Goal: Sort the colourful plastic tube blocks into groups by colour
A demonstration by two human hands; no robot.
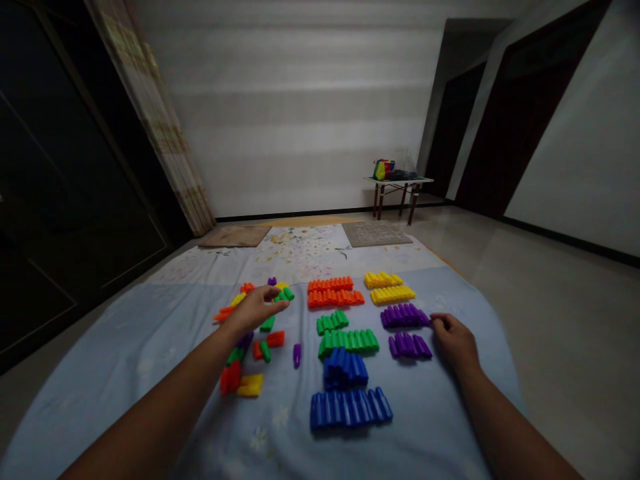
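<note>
My left hand [257, 308] hovers over a loose mix of small bullet-shaped plastic pieces, thumb and fingers apart beside some green pieces [287, 293]. At the right end of a purple row [403, 316], my right hand [456, 343] has its thumb and forefinger closed on a purple piece [425, 319]. A shorter purple row [410, 345] lies just nearer. Sorted by colour in the middle are orange rows [333, 293], green rows [350, 341] and blue rows [350, 408]. Yellow rows [393, 293] lie farther right. One purple piece [297, 355] lies alone.
A floral cloth [280, 433] covers the table. Loose red pieces [231, 378] and yellow pieces [250, 385] lie left, near my forearm. Two mats [235, 235] lie at the far edge. A small side table [400, 181] with a colourful bag stands by the wall.
</note>
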